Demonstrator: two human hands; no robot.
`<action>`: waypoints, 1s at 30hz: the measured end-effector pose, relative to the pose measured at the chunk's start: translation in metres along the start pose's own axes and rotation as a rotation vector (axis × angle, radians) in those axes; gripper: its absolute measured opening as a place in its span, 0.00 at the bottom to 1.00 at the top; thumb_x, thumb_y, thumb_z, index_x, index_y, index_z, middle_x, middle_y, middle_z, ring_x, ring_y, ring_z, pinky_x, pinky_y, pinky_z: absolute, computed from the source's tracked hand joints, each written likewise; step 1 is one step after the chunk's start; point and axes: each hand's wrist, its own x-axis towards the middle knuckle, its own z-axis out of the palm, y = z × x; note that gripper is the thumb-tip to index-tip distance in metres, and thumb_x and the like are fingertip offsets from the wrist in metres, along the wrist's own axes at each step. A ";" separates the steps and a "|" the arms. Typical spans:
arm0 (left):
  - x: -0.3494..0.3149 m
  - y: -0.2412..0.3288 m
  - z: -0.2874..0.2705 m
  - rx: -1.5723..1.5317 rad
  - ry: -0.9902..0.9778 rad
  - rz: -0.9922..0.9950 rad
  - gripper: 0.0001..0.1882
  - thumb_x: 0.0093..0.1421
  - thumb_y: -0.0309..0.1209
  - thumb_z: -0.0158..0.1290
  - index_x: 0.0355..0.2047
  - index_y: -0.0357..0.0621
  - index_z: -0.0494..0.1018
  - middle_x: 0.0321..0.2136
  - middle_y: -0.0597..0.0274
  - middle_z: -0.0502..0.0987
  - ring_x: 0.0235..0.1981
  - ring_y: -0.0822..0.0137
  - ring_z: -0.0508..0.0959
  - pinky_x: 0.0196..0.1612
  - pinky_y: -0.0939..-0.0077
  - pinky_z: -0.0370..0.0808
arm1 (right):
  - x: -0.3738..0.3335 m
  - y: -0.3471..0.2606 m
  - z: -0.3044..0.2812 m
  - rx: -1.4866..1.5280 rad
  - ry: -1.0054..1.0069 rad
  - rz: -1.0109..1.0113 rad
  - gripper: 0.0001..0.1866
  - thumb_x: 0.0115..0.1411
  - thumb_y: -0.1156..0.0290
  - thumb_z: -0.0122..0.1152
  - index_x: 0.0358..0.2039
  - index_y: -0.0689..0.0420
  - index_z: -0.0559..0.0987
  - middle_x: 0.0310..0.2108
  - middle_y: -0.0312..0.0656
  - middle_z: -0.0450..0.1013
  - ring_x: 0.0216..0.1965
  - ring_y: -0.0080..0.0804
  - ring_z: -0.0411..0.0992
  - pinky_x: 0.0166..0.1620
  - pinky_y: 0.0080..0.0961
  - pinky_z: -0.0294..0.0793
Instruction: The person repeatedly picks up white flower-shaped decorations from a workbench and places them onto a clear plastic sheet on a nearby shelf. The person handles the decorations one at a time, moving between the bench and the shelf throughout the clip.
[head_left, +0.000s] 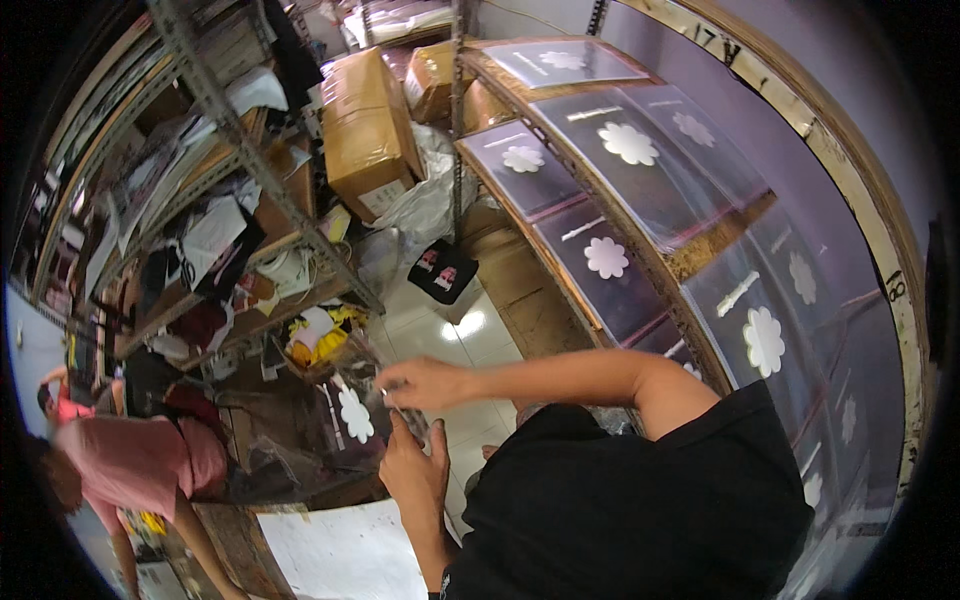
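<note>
A clear plastic package with dark contents and a white scalloped flower shape hangs before me, left of centre. My right hand reaches across from the right, its fingers closed on the package's near edge. Just below it is my left hand, its index finger and thumb pointing up beside that same edge. It looks closed on the plastic, though part of its grip is hidden. Similar flat packages with white flowers lie in rows on the shelves at my right.
Cluttered metal shelving stands at the left, cardboard boxes at the back. A black folded cloth item lies on the tiled floor. A person in a pink shirt bends over at the left. A white sheet covers part of the near table.
</note>
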 end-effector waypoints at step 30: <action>0.050 -0.076 0.284 -0.205 -0.652 -0.054 0.28 0.61 0.45 0.51 0.51 0.33 0.75 0.33 0.41 0.82 0.38 0.43 0.82 0.46 0.56 0.77 | -0.443 0.076 -0.559 0.222 1.683 0.338 0.35 0.57 0.85 0.51 0.66 0.61 0.59 0.66 0.46 0.58 0.45 0.40 0.78 0.35 0.22 0.78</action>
